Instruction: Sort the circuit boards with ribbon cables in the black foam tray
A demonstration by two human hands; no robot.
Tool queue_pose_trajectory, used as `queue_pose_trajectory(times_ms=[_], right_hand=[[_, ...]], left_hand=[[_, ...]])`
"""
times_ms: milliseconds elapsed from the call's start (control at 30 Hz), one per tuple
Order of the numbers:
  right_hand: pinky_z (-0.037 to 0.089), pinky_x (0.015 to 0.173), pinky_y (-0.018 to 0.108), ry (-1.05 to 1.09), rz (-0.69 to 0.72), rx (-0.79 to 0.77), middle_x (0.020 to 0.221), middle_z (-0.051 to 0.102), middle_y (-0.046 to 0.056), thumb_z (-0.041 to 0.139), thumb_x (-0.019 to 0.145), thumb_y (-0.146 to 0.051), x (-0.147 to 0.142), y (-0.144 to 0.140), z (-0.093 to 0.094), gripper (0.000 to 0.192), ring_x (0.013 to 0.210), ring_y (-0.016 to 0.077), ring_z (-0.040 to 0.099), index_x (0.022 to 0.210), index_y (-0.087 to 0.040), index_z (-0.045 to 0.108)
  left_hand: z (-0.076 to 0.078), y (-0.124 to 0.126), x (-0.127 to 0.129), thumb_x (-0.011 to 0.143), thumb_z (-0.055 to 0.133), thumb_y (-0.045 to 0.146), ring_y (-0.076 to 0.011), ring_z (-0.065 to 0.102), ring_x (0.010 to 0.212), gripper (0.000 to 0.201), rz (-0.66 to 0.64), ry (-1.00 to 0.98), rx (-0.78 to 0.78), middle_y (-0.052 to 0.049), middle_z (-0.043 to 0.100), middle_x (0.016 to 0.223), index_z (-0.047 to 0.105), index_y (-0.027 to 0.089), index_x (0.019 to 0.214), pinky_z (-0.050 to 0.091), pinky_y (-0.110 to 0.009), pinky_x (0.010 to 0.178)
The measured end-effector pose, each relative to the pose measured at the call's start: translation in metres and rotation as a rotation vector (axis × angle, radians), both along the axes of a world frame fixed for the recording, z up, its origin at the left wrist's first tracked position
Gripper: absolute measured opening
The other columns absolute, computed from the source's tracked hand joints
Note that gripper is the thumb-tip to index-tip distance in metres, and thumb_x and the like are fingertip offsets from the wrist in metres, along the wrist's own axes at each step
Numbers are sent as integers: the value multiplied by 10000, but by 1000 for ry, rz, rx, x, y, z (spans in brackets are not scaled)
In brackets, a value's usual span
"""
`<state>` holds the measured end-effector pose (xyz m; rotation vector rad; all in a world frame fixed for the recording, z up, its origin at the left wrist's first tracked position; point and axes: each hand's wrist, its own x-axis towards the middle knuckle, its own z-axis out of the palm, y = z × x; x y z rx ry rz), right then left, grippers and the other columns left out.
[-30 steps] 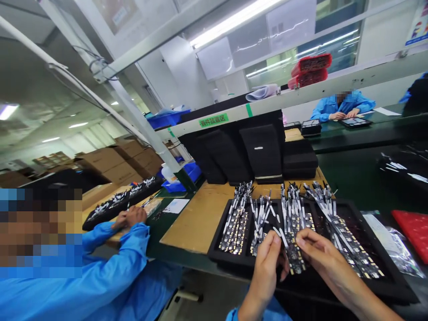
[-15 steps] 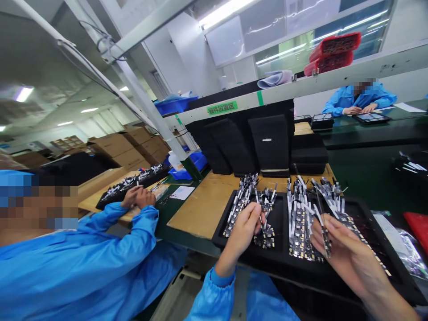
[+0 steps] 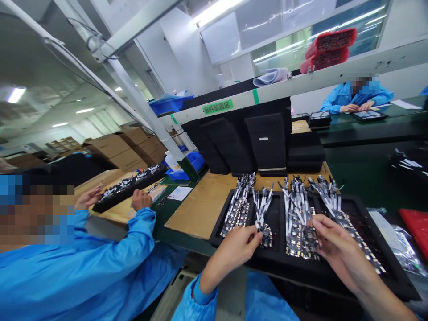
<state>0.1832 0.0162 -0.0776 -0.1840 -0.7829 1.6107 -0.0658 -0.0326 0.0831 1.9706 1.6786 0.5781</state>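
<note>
A black foam tray (image 3: 280,245) holds rows of small circuit boards (image 3: 240,209) with white ribbon cables that point to the far side. My right hand (image 3: 337,245) pinches one circuit board (image 3: 311,236) between thumb and fingers, above the third row. My left hand (image 3: 234,247) is closed, its fingertips at the near end of the shorter second row, beside a few boards (image 3: 267,234). What those left fingertips grip, if anything, is hidden. Along the tray's right side runs another row of boards (image 3: 361,236).
Behind the tray lies a brown board (image 3: 190,214), with black foam sheets (image 3: 267,142) standing at its back. A co-worker in blue (image 3: 100,267) sits at my left by another long tray (image 3: 130,183). Clear plastic bags (image 3: 404,245) and a red item (image 3: 414,227) lie on the right.
My left hand has lowered toward the near end of the second row. My right hand has turned, its board now facing me more. The co-worker's hands have moved apart.
</note>
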Motion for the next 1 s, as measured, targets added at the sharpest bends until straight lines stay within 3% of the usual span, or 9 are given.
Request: queue_pose_trajectory(times_ms=[67,133,233,333,533,633,800,900,1000], right_hand=[[154,569,392,-30,-28,30,612,395,-66,1171,510,-541,1,0,11,679,556,175,101,1145,-639,951],[126,570,390,-114,-79,18,638,329,-56,1191,601,-603,6,-5,25,519,586,178,82,1056,-578,943],[122,590,404,-343,-93,-71,706,413,-3,1145,789,-640,14,-15,46,324,624,218,209,963,-497,912],[140,590,403,-479,-64,-114,717,425,9,1156,746,-746,16,-24,56,433,647,226,281,896,-466,861],[232,563,385,-562,-139,-127,658,509,14,1160,623,-870,14,-30,54,559,608,227,399,859,-449,877],[367,582,375,-625,-141,-167,684,592,15,1131,711,-911,19,-36,70,600,635,242,525,876,-389,884],[557,677,366,-733,-148,-187,728,722,24,1061,861,-962,25,-48,104,719,690,242,671,925,-270,875],[613,714,382,-764,-112,-162,792,792,47,1057,879,-935,26,-51,103,689,756,275,745,965,-272,893],[628,727,413,-786,-78,-133,817,818,50,1116,859,-805,27,-49,87,512,801,310,778,942,-337,927]], left_hand=[[2,-1,-1,862,643,415,-196,525,469,339,29,-2,37,16,568,488,592,258,566,234,-269,506],[3,-2,2,896,597,432,-191,562,506,348,43,-39,69,19,581,519,604,248,602,275,-259,519],[2,-5,19,968,481,433,-181,626,604,339,2,-172,83,9,669,662,686,244,773,388,-241,586],[-2,-10,45,961,517,428,-156,617,615,267,-81,-398,42,-4,707,783,709,243,949,447,-229,626],[-13,-14,76,983,443,480,-109,476,459,372,-118,-725,-132,19,583,575,612,205,799,372,-203,461],[-19,-13,79,964,473,502,-106,458,434,357,-120,-806,-178,23,568,558,625,198,853,347,-199,419],[-25,-10,80,962,484,498,-108,485,450,381,-34,-775,-46,25,551,538,621,193,779,387,-196,442],[-26,-9,78,950,481,525,-107,459,422,401,18,-807,-24,32,534,502,590,196,748,363,-198,413],[-27,-9,76,934,494,547,-107,441,407,401,35,-833,-30,35,528,487,573,200,748,348,-200,394]])
